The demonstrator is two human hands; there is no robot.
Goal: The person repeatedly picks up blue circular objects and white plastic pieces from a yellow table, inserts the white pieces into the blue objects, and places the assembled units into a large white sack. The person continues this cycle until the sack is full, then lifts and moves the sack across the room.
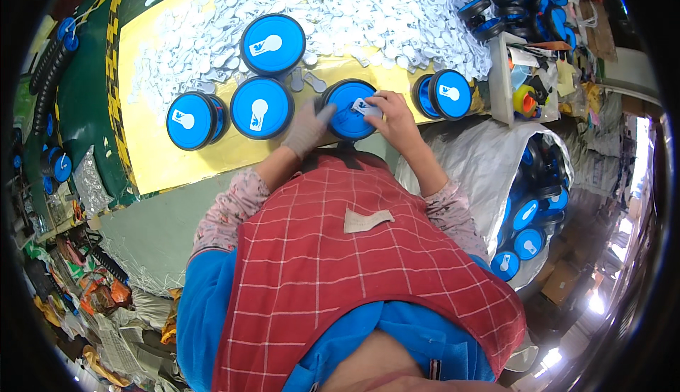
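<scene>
In front of my body, a blue wheel with a black rim point(345, 121) stands at the yellow table's near edge, its blue face turned up toward me. My left hand point(306, 131), in a pale glove and slightly blurred, grips this wheel at its left side, a finger over the face. Between the fingertips of my right hand point(398, 124) is a small white keyhole-shaped piece with a blue print point(365, 108), held tilted over the right part of the wheel's face. Part of the wheel's underside is hidden.
Blue wheels bearing white pieces stand left point(190, 121), near left point(261, 107), behind point(273, 43) and right point(450, 94). A broad heap of white keyhole-shaped pieces point(340, 13) covers the table's back. A white sack of wheels point(482, 158) and a cluttered bin point(501, 80) sit at right.
</scene>
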